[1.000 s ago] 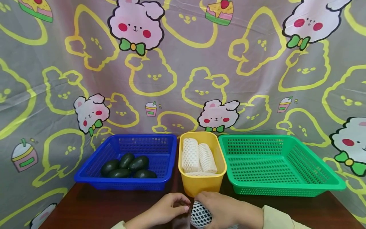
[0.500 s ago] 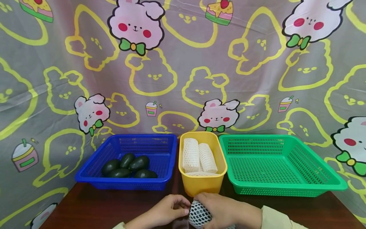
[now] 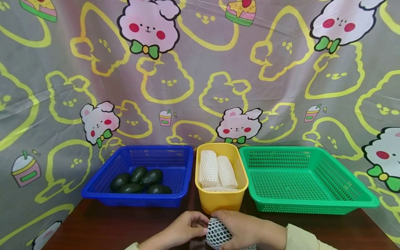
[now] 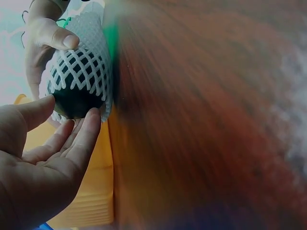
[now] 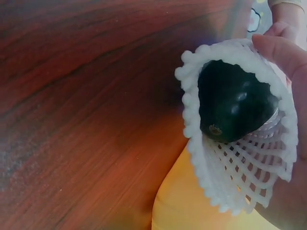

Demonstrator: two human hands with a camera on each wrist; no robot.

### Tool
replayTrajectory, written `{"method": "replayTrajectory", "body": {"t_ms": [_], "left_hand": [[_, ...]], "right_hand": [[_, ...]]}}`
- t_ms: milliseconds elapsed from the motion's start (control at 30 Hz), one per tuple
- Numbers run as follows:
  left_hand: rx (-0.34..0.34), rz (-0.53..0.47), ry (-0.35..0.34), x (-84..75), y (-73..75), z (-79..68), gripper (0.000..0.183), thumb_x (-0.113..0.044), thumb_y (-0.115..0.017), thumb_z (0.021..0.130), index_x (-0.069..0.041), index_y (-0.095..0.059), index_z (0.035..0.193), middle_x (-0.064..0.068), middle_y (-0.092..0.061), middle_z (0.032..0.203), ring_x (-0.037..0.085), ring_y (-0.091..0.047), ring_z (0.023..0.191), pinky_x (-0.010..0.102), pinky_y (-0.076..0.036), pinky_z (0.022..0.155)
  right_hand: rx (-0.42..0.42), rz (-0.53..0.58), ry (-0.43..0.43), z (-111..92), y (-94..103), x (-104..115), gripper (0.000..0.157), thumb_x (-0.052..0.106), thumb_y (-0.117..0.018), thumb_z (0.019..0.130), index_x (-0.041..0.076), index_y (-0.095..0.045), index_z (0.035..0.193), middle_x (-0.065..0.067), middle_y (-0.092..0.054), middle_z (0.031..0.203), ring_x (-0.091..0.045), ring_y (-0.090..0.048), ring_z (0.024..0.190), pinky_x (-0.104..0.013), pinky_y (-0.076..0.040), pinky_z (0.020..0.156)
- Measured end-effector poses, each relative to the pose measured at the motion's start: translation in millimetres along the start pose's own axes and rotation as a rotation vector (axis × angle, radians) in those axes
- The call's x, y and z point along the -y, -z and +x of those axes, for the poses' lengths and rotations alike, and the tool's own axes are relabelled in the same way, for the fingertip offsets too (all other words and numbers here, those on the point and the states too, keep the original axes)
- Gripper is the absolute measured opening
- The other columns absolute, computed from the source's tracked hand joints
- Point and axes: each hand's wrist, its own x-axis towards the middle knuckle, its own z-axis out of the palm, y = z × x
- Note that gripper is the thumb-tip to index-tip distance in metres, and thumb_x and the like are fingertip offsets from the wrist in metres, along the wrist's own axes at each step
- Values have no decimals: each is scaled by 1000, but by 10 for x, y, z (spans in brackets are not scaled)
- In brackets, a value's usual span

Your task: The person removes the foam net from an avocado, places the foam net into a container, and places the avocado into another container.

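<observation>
A dark green avocado (image 4: 76,103) sits inside a white foam net sleeve (image 3: 217,234) at the front middle of the table. My right hand (image 3: 245,227) grips the sleeve around the avocado from the right. In the left wrist view, the rounded end of the fruit shows bare past the net's edge. The thumb and fingertips of my left hand (image 3: 184,227) hold that end from either side. From the right wrist, the sleeve's other mouth (image 5: 192,115) gapes wide, with the stem end of the avocado (image 5: 235,103) deep in it.
Behind my hands stands a yellow bin (image 3: 220,203) with white foam nets (image 3: 208,168) in it. Left of it, a blue basket (image 3: 134,197) holds several avocados (image 3: 152,178). A green basket (image 3: 312,203) stands to the right. A patterned cloth (image 3: 193,80) hangs behind.
My left fingertips have come a little closer to the sleeve's left end, and the netted avocado has shifted slightly left. The baskets and bin stay put.
</observation>
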Motion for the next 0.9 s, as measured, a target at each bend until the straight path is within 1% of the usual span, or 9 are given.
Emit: {"method": "replayTrajectory", "body": {"t_ms": [100, 200, 267, 333, 467, 600, 800, 900], "left_hand": [[-5, -14, 24, -6, -13, 7, 17, 2, -67, 87, 5, -66, 105, 9, -68, 96, 11, -64, 82, 24, -54, 70], [-5, 0, 40, -16, -22, 12, 18, 2, -67, 87, 4, -67, 105, 8, -68, 96, 12, -64, 82, 25, -55, 70], [-5, 9, 48, -20, -26, 13, 18, 1, -68, 87, 3, -67, 105, 8, -68, 95, 13, -64, 82, 25, -55, 70], [-4, 11, 52, -24, -31, 13, 18, 1, -68, 87, 3, -67, 104, 7, -68, 95, 13, -64, 82, 25, -55, 69], [-4, 7, 57, -29, -36, 8, 18, 0, -68, 87, 3, -67, 104, 6, -68, 94, 13, -64, 81, 24, -54, 68], [-6, 2, 65, -33, -35, -1, 18, -1, -69, 87, 3, -67, 104, 6, -68, 92, 13, -64, 80, 24, -54, 68], [-5, -2, 77, -45, -29, -13, 17, -3, -70, 87, 2, -67, 103, 6, -68, 92, 13, -64, 79, 24, -54, 68], [-7, -7, 87, -52, -33, -17, 17, -3, -69, 87, 2, -67, 104, 6, -68, 92, 14, -64, 79, 26, -54, 68]], "right_hand": [[4, 31, 11, -13, 16, -9, 74, 44, -76, 81, 4, -44, 134, 7, -53, 116, -2, -50, 99, -25, -48, 85], [-3, 54, 28, -51, 42, -22, 76, 44, -76, 81, 2, -43, 135, 6, -53, 118, -3, -50, 101, -25, -47, 87], [-12, 66, 24, -87, 63, -30, 76, 45, -76, 81, 2, -44, 136, 6, -54, 120, -4, -51, 102, -26, -47, 87], [-16, 64, 0, -127, 81, -33, 77, 47, -76, 80, 3, -45, 135, 6, -54, 120, -4, -51, 103, -28, -47, 89], [-9, 72, -80, -213, 102, -35, 75, 51, -76, 78, 7, -49, 132, 9, -55, 117, -4, -51, 101, -31, -47, 88], [-11, 89, -123, -292, 104, -64, 67, 50, -76, 78, 11, -54, 128, 13, -56, 110, -3, -52, 95, -29, -48, 81], [-23, 142, -118, -339, 86, -102, 55, 44, -77, 79, 12, -61, 120, 18, -58, 101, 2, -53, 86, -24, -49, 74], [-30, 168, -125, -345, 66, -109, 49, 42, -77, 80, 13, -63, 117, 19, -58, 97, 3, -53, 83, -23, -48, 72]]}}
